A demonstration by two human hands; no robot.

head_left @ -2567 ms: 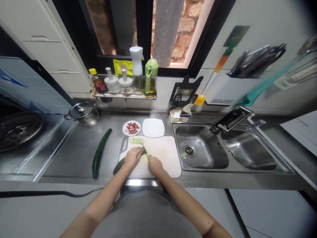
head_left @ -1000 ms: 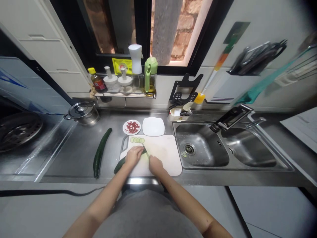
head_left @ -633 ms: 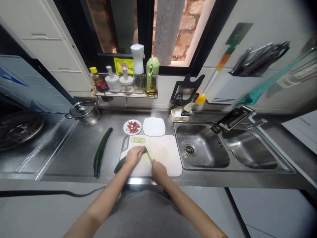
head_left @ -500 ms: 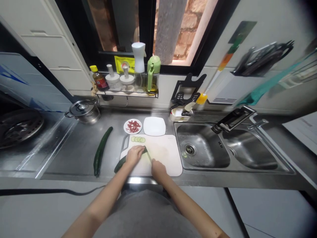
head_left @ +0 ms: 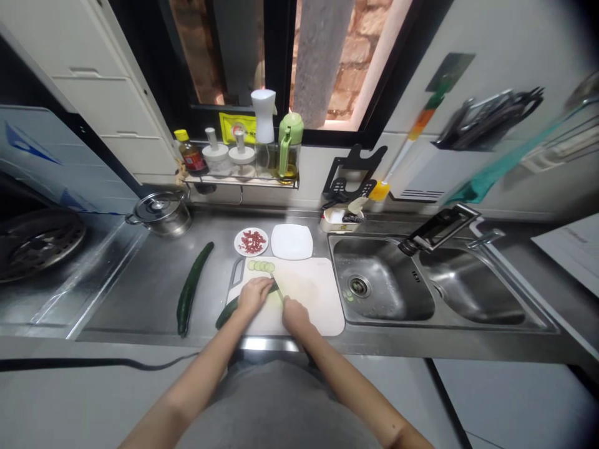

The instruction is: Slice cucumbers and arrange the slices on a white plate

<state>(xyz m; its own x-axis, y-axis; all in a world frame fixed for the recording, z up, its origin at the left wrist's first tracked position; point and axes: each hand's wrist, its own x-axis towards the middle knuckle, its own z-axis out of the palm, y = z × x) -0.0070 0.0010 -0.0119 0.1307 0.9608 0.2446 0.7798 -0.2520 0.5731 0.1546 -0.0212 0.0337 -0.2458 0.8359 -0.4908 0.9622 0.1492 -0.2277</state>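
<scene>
Steel counter (head_left: 135,287) below window (head_left: 276,68); left hand (head_left: 253,296) closed over cucumber (head_left: 226,312) on board (head_left: 321,305); right hand (head_left: 296,317) curled round knife (head_left: 277,286).

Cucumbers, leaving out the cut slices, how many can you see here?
2. A whole cucumber lies on the steel counter, left of the cutting board; the held cucumber is under the left hand, which partly hides it.

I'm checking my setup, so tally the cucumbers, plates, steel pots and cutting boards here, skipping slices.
Cucumbers: 2, loose cucumber and held cucumber
Plates: 2, empty plate and meat-topped or red-bits plate
Steel pots: 1
Cutting boards: 1
Total: 6
</scene>
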